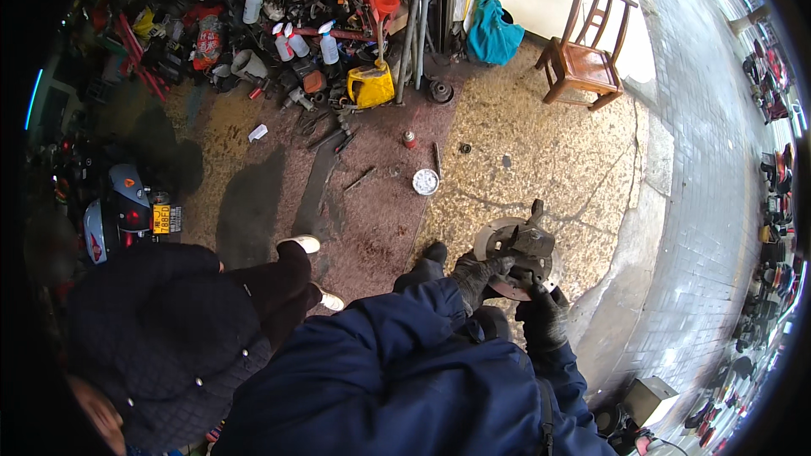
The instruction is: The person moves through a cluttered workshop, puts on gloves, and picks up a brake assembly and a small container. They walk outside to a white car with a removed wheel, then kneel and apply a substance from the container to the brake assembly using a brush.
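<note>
I hold a round metal brake disc with a dark caliper-like part on it (519, 253) in front of me, above the speckled floor. My left hand (477, 273), in a dark work glove, grips the disc's left edge and the dark part. My right hand (542, 314), also gloved, holds the disc's lower right rim from below. Both of my sleeves are dark blue.
Another person in a dark quilted coat (160, 329) stands close at my left. A wooden chair (587, 51) stands at the back right, near a teal bag (492, 32). Spray bottles (291, 40), a yellow jug (372, 84), tools and a white round lid (426, 181) lie on the floor.
</note>
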Demonstrator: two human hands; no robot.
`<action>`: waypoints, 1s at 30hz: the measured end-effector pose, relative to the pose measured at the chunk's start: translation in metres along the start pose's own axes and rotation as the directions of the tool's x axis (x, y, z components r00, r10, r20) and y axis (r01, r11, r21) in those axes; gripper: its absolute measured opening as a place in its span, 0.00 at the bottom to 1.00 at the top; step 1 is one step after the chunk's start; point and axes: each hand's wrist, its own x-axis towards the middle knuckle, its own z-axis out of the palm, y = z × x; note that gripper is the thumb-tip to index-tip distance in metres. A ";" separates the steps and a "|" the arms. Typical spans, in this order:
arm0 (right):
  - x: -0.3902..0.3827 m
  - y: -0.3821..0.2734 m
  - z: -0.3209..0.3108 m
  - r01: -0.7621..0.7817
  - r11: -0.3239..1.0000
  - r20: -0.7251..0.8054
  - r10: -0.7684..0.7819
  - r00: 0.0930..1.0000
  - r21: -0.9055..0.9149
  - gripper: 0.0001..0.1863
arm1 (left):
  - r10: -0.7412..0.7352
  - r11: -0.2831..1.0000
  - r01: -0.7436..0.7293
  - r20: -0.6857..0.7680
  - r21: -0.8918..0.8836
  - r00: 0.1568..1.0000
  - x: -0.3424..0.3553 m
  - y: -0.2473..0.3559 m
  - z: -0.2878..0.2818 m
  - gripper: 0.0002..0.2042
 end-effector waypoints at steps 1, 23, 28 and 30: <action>0.004 -0.001 0.010 -0.010 1.000 0.026 0.010 1.000 0.009 0.15 | 0.035 0.999 -0.035 0.012 -0.010 0.999 0.000 0.009 -0.002 0.23; 0.329 -0.050 0.189 -0.211 0.775 0.474 0.551 0.687 -0.595 0.15 | 0.852 0.432 -0.465 -0.181 0.773 0.491 0.094 0.254 -0.194 0.25; 0.409 -0.049 0.286 -0.133 0.706 0.436 0.562 0.703 -0.695 0.14 | 0.850 0.489 -0.255 -0.390 0.834 0.353 0.106 0.282 -0.241 0.26; 0.434 -0.033 0.337 -0.077 0.659 0.419 0.559 0.715 -0.748 0.15 | 0.444 0.896 -0.172 -0.838 0.410 0.316 0.099 0.292 -0.235 0.23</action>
